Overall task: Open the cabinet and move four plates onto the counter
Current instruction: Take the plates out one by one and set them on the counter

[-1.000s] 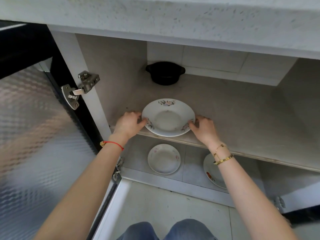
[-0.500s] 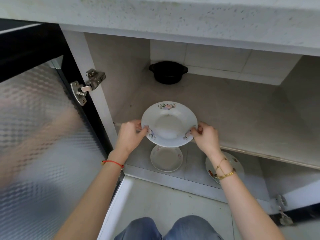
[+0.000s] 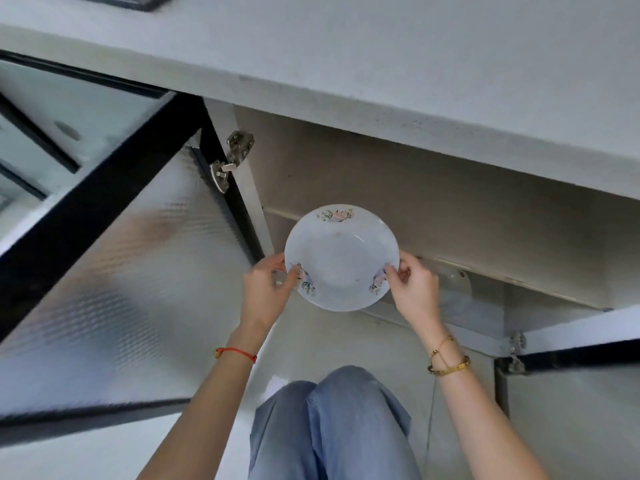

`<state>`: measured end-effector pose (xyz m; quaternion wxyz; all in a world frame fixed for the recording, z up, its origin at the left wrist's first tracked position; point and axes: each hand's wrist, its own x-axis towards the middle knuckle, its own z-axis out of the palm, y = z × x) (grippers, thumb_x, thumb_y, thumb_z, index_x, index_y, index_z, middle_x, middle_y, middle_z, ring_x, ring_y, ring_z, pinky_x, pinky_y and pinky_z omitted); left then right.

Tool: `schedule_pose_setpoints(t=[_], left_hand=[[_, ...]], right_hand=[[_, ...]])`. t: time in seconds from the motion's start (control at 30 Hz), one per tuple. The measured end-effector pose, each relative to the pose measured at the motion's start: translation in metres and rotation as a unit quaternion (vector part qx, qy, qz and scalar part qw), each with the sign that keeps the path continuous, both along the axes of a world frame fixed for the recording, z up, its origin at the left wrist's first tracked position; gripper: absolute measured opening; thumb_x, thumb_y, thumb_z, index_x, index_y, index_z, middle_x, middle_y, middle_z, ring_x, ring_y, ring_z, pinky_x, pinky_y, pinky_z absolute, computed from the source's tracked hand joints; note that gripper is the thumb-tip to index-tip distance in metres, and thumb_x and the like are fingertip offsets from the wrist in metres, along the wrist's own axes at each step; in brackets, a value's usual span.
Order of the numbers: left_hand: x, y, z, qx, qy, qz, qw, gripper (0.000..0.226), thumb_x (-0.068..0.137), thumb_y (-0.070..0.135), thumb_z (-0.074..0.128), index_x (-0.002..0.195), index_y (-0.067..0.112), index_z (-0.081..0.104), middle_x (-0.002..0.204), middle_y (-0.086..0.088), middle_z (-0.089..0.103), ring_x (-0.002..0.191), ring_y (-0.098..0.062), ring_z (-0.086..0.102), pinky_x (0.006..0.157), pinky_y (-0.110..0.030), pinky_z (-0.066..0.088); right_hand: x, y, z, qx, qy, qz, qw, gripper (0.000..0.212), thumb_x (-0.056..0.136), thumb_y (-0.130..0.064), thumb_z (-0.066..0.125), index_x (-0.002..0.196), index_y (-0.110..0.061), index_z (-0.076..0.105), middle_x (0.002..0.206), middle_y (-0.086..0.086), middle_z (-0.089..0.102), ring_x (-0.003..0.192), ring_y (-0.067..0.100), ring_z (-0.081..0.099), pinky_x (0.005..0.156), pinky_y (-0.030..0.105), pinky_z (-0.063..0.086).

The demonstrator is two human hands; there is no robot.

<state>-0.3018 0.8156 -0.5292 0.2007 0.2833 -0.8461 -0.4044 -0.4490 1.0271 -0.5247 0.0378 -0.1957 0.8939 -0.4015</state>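
While both hands pinch it, the plate (image 3: 341, 258) sits mid-frame, held in the air in front of the open cabinet (image 3: 398, 188), clear of the shelf edge (image 3: 485, 275). Left hand (image 3: 266, 289) grips the rim at lower left, thumb on the top face, fingers curled under. Right hand (image 3: 412, 289) grips the rim at lower right, same pinch. Plate is between the two hands, roughly level, bowl side up, floral prints on the rim. Both forearms run up from the bottom of the frame, converging on the plate; red string (image 3: 235, 353) on left wrist, gold bracelets (image 3: 448, 363) on right. Jeans-clad knees (image 3: 332, 420) at bottom centre. Textured glass door (image 3: 121, 271) swung open at left, hinge (image 3: 232, 161) at its upper corner. Grey tabletop (image 3: 381, 64) spans the upper frame. Second plate (image 3: 453, 289), blurred, is partly visible behind the right hand.
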Motion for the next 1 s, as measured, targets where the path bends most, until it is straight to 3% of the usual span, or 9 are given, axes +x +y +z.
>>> schedule_pose_setpoints(t=[0.1, 0.33, 0.43, 0.5, 0.6, 0.7, 0.77, 0.87, 1.0], left_hand=[[0.040, 0.014, 0.039, 0.015, -0.018, 0.029, 0.999, 0.021, 0.083, 0.021, 0.069, 0.104, 0.023, 0.072, 0.090, 0.019, 0.065, 0.076, -0.001, 0.060, 0.067, 0.003, 0.039], [0.121, 0.047, 0.155, 0.030, -0.107, 0.051, 0.993, 0.015, 0.085, 0.023, 0.067, 0.099, 0.026, 0.071, 0.087, 0.024, 0.062, 0.079, -0.002, 0.058, 0.067, 0.002, 0.036], [0.150, 0.063, 0.211, 0.040, -0.119, 0.066, 0.990, 0.014, 0.085, 0.025, 0.068, 0.098, 0.027, 0.071, 0.086, 0.025, 0.060, 0.078, 0.000, 0.056, 0.067, 0.003, 0.036], [0.167, 0.072, 0.249, 0.047, -0.112, 0.070, 0.990, 0.015, 0.085, 0.027, 0.068, 0.100, 0.030, 0.069, 0.085, 0.029, 0.058, 0.078, 0.000, 0.057, 0.067, -0.003, 0.040], [0.186, 0.081, 0.303, 0.066, -0.100, 0.061, 0.991, 0.017, 0.087, 0.027, 0.067, 0.104, 0.031, 0.069, 0.087, 0.028, 0.059, 0.080, -0.005, 0.062, 0.069, -0.025, 0.057], [0.201, 0.087, 0.347, 0.076, -0.096, 0.044, 0.991, 0.018, 0.088, 0.026, 0.067, 0.105, 0.032, 0.069, 0.089, 0.028, 0.061, 0.077, -0.015, 0.066, 0.067, -0.037, 0.060], [0.209, 0.091, 0.370, 0.074, -0.090, 0.038, 0.992, 0.019, 0.087, 0.027, 0.067, 0.106, 0.031, 0.069, 0.090, 0.027, 0.062, 0.082, -0.012, 0.065, 0.068, -0.034, 0.060], [0.212, 0.092, 0.397, 0.045, -0.083, 0.033, 0.995, 0.020, 0.086, 0.026, 0.068, 0.106, 0.026, 0.071, 0.095, 0.017, 0.068, 0.088, -0.006, 0.061, 0.074, -0.012, 0.049], [0.208, 0.094, 0.422, 0.041, -0.085, 0.013, 0.995, 0.019, 0.086, 0.025, 0.069, 0.105, 0.024, 0.072, 0.094, 0.015, 0.068, 0.086, -0.005, 0.061, 0.075, -0.004, 0.039]], right_hand=[[0.036, 0.012, 0.037, -0.003, -0.045, 0.022, 0.999, 0.010, 0.090, -0.022, 0.060, 0.099, -0.020, 0.065, 0.073, 0.000, 0.065, 0.067, 0.017, 0.061, 0.059, 0.036, 0.053], [0.115, 0.039, 0.146, 0.006, -0.105, 0.041, 0.994, 0.008, 0.091, -0.024, 0.059, 0.098, -0.028, 0.062, 0.073, -0.011, 0.061, 0.066, 0.006, 0.057, 0.052, 0.011, 0.043], [0.143, 0.052, 0.200, 0.012, -0.122, 0.039, 0.992, 0.007, 0.090, -0.025, 0.060, 0.096, -0.028, 0.062, 0.072, -0.014, 0.059, 0.065, 0.001, 0.055, 0.053, 0.007, 0.042], [0.160, 0.060, 0.236, 0.013, -0.127, 0.040, 0.991, 0.006, 0.090, -0.025, 0.060, 0.096, -0.025, 0.063, 0.072, -0.014, 0.058, 0.063, 0.001, 0.054, 0.052, 0.006, 0.041], [0.181, 0.071, 0.290, 0.011, -0.121, 0.038, 0.992, 0.002, 0.091, -0.024, 0.061, 0.092, -0.024, 0.062, 0.071, -0.014, 0.056, 0.062, 0.001, 0.053, 0.052, 0.006, 0.040], [0.199, 0.081, 0.335, 0.010, -0.115, 0.030, 0.993, 0.003, 0.091, -0.026, 0.060, 0.091, -0.024, 0.062, 0.072, -0.012, 0.056, 0.065, 0.004, 0.055, 0.052, 0.008, 0.041], [0.208, 0.088, 0.358, 0.001, -0.113, 0.018, 0.993, 0.003, 0.091, -0.026, 0.060, 0.092, -0.024, 0.061, 0.073, -0.011, 0.058, 0.067, 0.007, 0.057, 0.052, 0.012, 0.043], [0.218, 0.095, 0.382, -0.004, -0.108, 0.000, 0.994, 0.007, 0.091, -0.026, 0.060, 0.093, -0.020, 0.063, 0.073, -0.005, 0.061, 0.068, 0.014, 0.058, 0.055, 0.025, 0.048], [0.225, 0.103, 0.401, -0.012, -0.097, -0.016, 0.995, 0.009, 0.091, -0.025, 0.060, 0.097, -0.019, 0.065, 0.074, -0.009, 0.061, 0.067, 0.009, 0.058, 0.056, 0.022, 0.047]])
